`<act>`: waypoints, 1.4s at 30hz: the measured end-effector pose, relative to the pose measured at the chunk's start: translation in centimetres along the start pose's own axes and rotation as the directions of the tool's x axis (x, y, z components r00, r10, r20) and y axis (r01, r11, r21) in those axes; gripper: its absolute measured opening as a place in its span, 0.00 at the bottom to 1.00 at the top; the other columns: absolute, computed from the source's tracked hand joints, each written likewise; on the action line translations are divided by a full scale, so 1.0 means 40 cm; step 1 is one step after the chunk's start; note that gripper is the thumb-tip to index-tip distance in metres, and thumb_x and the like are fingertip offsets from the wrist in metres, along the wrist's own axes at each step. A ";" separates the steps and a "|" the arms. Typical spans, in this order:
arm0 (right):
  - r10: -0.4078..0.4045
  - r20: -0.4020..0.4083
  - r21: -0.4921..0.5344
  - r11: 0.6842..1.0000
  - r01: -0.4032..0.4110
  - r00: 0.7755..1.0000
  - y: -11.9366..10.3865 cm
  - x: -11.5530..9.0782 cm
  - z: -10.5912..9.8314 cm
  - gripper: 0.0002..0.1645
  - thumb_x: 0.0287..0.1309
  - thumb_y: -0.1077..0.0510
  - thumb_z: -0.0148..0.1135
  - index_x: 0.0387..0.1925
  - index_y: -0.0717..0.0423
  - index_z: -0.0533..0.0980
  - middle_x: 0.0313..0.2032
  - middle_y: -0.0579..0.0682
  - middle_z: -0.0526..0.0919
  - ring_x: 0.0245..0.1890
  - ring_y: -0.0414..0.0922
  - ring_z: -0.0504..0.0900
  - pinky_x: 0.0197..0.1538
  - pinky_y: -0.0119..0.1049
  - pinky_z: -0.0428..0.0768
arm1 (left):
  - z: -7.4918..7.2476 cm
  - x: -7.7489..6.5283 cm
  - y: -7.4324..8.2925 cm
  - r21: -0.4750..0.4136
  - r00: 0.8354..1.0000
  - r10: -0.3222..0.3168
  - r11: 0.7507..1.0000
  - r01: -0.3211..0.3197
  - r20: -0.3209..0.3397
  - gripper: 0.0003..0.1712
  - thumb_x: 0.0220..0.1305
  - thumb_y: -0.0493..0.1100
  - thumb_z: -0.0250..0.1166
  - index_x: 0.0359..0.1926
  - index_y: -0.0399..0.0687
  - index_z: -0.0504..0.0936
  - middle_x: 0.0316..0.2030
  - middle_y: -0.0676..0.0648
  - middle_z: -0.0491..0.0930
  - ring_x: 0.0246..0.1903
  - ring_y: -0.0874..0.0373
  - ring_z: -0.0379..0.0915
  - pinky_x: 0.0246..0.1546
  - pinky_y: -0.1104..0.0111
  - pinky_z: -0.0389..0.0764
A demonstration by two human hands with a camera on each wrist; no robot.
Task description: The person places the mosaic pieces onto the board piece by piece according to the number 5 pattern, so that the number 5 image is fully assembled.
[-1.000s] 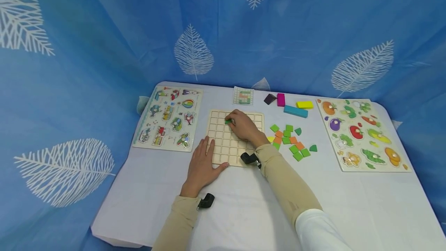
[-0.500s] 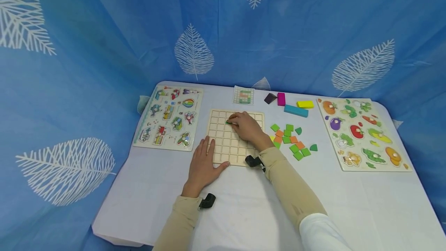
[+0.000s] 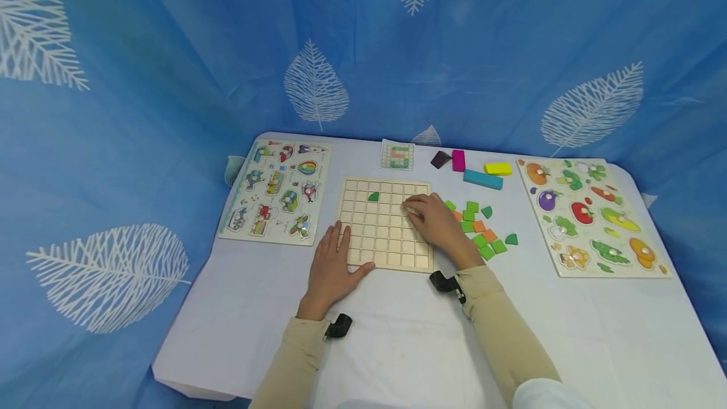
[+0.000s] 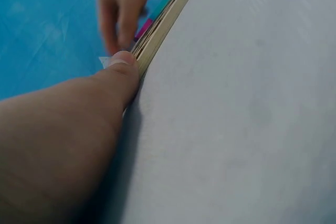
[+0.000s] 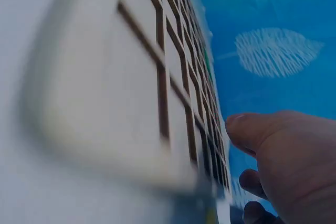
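A wooden grid board (image 3: 382, 233) lies in the middle of the table. One green quarter-circle piece (image 3: 373, 197) sits in a cell near its upper left. My left hand (image 3: 329, 270) rests along the board's lower left corner, fingers stretched out and thumb at the front edge; the left wrist view shows that thumb (image 4: 123, 69) against the board's edge. My right hand (image 3: 437, 223) hovers over the board's right side, its fingers loosely bent with nothing seen between them. In the right wrist view, the right hand (image 5: 283, 156) is beside the grid, its fingers apart.
Loose green squares (image 3: 472, 206), orange squares (image 3: 490, 236) and green quarter-circles (image 3: 512, 239) lie right of the board. Behind are a pattern card (image 3: 397, 154) and blue (image 3: 483, 180), yellow (image 3: 498, 169) and magenta (image 3: 458, 160) blocks. Picture puzzles flank them: vehicles (image 3: 272, 232), vegetables (image 3: 545, 223).
My right hand has let go of the green quarter-circle piece, which now lies in a board cell, and has moved right toward the loose pieces. The left hand has stayed put.
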State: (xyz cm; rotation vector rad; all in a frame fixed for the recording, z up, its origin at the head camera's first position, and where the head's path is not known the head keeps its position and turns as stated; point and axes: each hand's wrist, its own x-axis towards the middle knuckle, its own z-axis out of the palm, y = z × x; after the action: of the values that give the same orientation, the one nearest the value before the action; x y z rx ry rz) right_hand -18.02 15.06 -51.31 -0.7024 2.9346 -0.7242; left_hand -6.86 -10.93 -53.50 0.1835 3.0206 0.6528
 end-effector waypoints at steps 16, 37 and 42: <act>0.314 -0.220 0.038 0.949 -0.313 0.924 0.194 -0.304 -0.113 0.12 0.69 0.58 0.63 0.48 0.60 0.85 0.52 0.64 0.83 0.51 0.62 0.74 0.55 0.60 0.74 | 0.004 0.003 -0.005 0.009 0.999 -0.026 1.000 0.026 0.023 0.61 0.63 0.75 0.60 0.81 0.44 0.50 0.83 0.41 0.41 0.82 0.43 0.36 0.80 0.48 0.48; 0.457 -0.181 0.037 0.888 -0.458 0.871 0.211 -0.267 -0.117 0.16 0.69 0.59 0.60 0.51 0.67 0.79 0.52 0.68 0.78 0.54 0.65 0.76 0.59 0.63 0.73 | 0.006 0.001 -0.001 -0.030 1.000 -0.018 0.999 0.018 0.005 0.60 0.62 0.74 0.62 0.80 0.42 0.53 0.82 0.40 0.44 0.81 0.41 0.39 0.80 0.47 0.50; 0.434 -0.192 0.080 0.901 -0.427 0.880 0.203 -0.260 -0.116 0.15 0.69 0.60 0.60 0.51 0.66 0.78 0.52 0.68 0.78 0.51 0.64 0.76 0.57 0.62 0.74 | 0.008 0.003 -0.001 -0.027 0.999 -0.025 0.999 0.026 0.023 0.61 0.62 0.75 0.60 0.81 0.44 0.51 0.82 0.42 0.42 0.82 0.43 0.37 0.80 0.49 0.47</act>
State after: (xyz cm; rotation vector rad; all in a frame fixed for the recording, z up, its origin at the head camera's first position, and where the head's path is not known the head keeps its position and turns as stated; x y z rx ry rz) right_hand -12.76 28.00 -51.53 0.0477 3.0755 -0.8359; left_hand -6.96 -10.83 -53.83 0.1502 2.9860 0.6844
